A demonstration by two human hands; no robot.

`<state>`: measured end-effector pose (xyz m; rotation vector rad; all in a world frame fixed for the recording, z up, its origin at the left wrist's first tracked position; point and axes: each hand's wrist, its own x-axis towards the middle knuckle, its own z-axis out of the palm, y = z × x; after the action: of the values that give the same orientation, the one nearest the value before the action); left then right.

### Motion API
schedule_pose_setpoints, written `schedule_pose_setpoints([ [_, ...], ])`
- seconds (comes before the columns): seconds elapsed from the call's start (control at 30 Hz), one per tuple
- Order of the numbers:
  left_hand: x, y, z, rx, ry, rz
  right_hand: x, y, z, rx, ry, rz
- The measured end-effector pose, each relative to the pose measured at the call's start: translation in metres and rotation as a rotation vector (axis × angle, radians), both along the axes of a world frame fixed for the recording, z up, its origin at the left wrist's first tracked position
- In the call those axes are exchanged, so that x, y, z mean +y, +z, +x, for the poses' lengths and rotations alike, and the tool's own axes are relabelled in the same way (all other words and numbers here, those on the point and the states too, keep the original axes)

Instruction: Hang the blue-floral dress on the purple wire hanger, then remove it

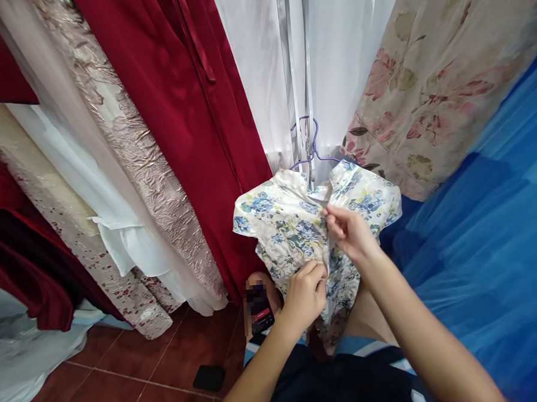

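A short-sleeved white dress (292,230) with blue flowers and an opening down its middle hangs from a purple hanger (314,153). Near the neckline, my right hand (351,232) pinches the edge of that opening between thumb and fingers. Lower down, my left hand (307,289) is closed on the same edge, its fingers curled into the cloth. The dress's lower end drops between my legs, where my left arm and lap partly hide it.
Long red cloth (202,138), white cloth (252,64) and pink floral cloth (425,91) hang behind. Blue tulle (491,243) fills the right side. A phone (260,309) with a lit screen rests by my left leg. A dark flat object (209,378) lies on the tiled floor (164,362).
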<state>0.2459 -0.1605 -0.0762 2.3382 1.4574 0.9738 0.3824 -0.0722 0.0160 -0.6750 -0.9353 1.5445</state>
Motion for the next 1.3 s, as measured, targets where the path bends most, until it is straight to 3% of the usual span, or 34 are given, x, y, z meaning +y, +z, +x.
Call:
schedule_pose_setpoints([
  [0.13,0.004,0.007,-0.008,0.327,-0.032,-0.019,0.037,0.044,-0.004,-0.01,-0.014,0.028],
  [0.23,0.012,0.005,-0.013,0.4,-0.068,-0.041,0.041,0.054,-0.006,-0.017,-0.006,0.051],
  [0.33,0.026,0.017,-0.016,0.191,-0.093,-0.013,0.032,0.051,-0.007,-0.022,-0.026,0.12],
  [0.47,0.056,0.073,-0.019,-0.229,0.03,0.241,0.019,0.048,-0.005,-0.092,-0.086,0.184],
  [0.57,0.084,0.12,-0.018,-0.247,-0.015,0.365,0.018,0.049,-0.004,-0.128,-0.1,0.215],
  [0.63,0.101,0.14,-0.015,-0.161,-0.077,0.408,0.021,0.047,-0.004,-0.146,-0.12,0.248],
  [0.77,0.118,0.154,-0.011,-0.113,-0.079,0.523,0.032,0.033,-0.004,-0.23,-0.191,0.337],
  [0.87,0.125,0.157,-0.026,-0.247,0.025,0.563,0.038,0.014,-0.003,-0.337,-0.235,0.321],
  [0.97,0.142,0.155,-0.068,-0.436,0.204,0.578,0.036,-0.004,0.003,-0.381,-0.213,0.298],
  [1.07,0.164,0.134,-0.118,-0.608,0.369,0.521,0.031,-0.016,0.009,-0.415,-0.196,0.313],
  [1.17,0.176,0.092,-0.147,-0.811,0.532,0.268,0.028,-0.026,0.013,-0.472,-0.187,0.289],
  [1.3,0.161,0.03,-0.14,-0.78,0.456,0.02,0.036,-0.052,0.022,-0.541,-0.196,0.183],
])
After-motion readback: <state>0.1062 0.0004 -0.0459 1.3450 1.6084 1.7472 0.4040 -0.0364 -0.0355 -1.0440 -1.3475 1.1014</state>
